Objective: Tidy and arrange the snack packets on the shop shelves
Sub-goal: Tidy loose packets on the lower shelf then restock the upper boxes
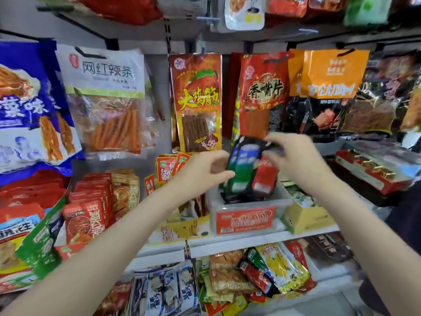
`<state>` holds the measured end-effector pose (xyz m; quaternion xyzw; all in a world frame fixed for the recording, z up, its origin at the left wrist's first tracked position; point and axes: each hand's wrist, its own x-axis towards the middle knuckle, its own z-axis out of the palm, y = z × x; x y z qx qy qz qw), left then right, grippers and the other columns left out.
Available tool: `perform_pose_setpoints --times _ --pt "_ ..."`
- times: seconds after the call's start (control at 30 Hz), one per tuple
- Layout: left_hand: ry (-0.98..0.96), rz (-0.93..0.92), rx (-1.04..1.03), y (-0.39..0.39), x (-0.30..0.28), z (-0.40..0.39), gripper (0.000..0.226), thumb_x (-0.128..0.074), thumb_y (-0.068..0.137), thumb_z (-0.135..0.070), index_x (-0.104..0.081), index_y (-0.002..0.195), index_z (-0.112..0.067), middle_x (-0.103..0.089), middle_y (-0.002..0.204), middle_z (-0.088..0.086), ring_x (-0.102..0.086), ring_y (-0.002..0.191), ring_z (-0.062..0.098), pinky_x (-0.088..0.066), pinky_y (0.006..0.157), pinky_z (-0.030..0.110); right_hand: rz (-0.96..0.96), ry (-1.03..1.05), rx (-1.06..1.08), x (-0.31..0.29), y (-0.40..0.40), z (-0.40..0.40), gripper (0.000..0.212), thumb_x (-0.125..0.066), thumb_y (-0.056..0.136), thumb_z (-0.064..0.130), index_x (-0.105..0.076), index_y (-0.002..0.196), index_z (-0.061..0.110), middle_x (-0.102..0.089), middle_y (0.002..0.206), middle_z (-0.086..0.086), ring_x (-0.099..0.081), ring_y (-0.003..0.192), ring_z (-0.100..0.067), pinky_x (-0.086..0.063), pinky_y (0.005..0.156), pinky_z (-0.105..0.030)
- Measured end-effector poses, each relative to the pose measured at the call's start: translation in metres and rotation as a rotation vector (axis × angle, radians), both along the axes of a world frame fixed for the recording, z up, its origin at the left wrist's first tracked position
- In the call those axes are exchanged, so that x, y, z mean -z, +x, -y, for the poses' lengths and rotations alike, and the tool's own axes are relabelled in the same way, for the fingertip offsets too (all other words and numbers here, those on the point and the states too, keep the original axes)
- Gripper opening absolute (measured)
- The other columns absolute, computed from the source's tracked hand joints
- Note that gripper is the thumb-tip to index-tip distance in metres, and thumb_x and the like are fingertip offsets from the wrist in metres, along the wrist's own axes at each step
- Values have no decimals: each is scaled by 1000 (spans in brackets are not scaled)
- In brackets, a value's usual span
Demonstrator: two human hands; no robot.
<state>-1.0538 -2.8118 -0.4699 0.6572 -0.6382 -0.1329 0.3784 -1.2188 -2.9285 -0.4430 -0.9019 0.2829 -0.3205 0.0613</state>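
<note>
Packet [110, 102] reads 网红辣条; both hands grip a dark packet [249, 168].

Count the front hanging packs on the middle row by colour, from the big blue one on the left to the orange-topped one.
blue pack: 1
white pack: 1
red packs: 2
orange-topped pack: 1
Total: 5
</note>
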Motion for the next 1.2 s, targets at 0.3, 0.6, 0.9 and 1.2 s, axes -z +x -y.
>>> perform_pose_setpoints --times 0.3,0.6,0.9,1.2 --pt "574 538 222 39 33 66 54 -65 81 -45 -49 128 -24 -55 127 -4 -52 113 13 -45 95 32 110 82 26 34 -9 65 9 -59 87 10 -55 96 8 -51 73 2 -45 67 -18 -25 59 -27" --pt "434 742 190 30 43 97 18 -56 87 -33 -49 95 -20 -49 74 -5 -49 65 9 -43 57 29 272 298 -70 73 2 96 15 -59 88 15 -58 102 7 -63 87 -7 -56 75 -24 -43 67 -32" --pt "356 604 11 56 41 135 21 -61 87 -22 -51 71 -14 -62 71 0 -61 70 13 -40 54 18 556 263 -226 53 -2 83 27 -57 89 4 -47 74 25 -52 59 28 -45 56 10 -32 53 -3" --pt "222 378 -67 61 41 115 12 -66 84 -23 -56 84 -16 -63 86 -3 -59 74 9 -49 72 23 -360 -314 -247 104 40 101 23 -77 65 7 -58 78 6 -57 98 -12 -53 81 -32 -51 56 -45"
